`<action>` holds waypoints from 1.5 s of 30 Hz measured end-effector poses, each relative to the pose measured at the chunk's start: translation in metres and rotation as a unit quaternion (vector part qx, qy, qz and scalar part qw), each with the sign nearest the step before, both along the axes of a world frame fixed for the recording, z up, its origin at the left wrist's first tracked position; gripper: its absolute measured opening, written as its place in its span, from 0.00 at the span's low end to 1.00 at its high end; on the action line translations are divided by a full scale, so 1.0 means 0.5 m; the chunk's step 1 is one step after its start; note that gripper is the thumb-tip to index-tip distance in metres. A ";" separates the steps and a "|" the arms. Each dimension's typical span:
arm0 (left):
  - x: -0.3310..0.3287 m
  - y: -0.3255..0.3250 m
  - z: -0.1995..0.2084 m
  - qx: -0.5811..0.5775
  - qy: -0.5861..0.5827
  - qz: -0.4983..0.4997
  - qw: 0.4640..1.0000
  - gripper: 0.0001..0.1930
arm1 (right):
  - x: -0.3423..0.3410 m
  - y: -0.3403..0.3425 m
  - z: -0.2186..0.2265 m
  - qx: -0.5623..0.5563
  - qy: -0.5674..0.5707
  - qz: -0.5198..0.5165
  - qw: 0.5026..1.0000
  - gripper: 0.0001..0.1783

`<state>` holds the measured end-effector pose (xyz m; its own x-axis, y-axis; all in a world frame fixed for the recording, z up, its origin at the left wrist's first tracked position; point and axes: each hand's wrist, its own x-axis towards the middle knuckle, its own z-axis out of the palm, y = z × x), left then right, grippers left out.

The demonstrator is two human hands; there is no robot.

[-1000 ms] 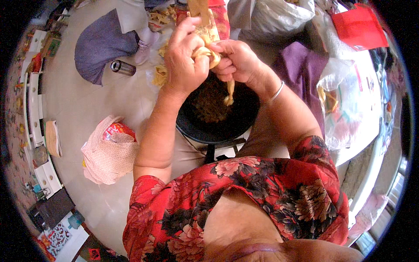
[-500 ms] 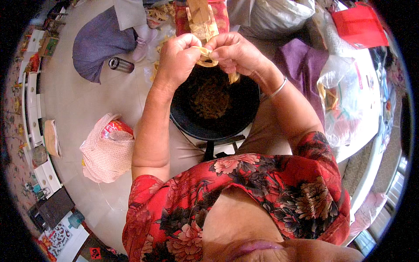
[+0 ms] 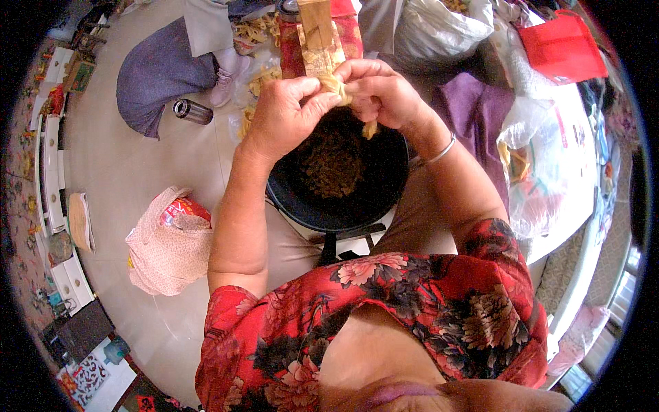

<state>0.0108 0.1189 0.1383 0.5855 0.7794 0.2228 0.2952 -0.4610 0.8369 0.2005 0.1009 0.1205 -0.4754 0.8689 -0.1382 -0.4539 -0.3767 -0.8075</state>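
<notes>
Pale floor (image 3: pixel 185 156) — yellow strip (image 3: pixel 334 84), bunched, knot-like

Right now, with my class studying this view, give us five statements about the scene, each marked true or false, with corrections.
1. The left grip and right grip pinch the same yellow strip. True.
2. A purple cloth lies right of the black pan. True.
3. The black pan is empty. False: brown material lies in it.
4. A red packet shows at the pink bag. True.
5. The bracelet circles the left wrist. False: it circles the right wrist.
</notes>
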 end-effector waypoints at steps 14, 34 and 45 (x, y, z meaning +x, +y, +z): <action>-0.041 0.007 0.008 -0.255 -0.176 -0.075 0.948 0.20 | 0.037 -0.020 0.052 0.149 -0.238 -0.106 0.954 0.11; 0.007 0.065 -0.056 0.059 0.203 0.067 0.975 0.12 | 0.029 0.067 -0.046 0.225 -0.475 -0.160 0.835 0.11; 0.006 0.058 -0.046 -0.026 0.325 0.052 0.944 0.17 | 0.041 0.112 -0.081 0.291 -0.671 -0.237 0.639 0.16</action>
<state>0.0140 0.1478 0.1153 0.5056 0.8397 -0.1983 0.7953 -0.3644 0.4845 0.2210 0.1569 0.0798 0.0676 0.9611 0.2678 0.8430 0.0885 -0.5305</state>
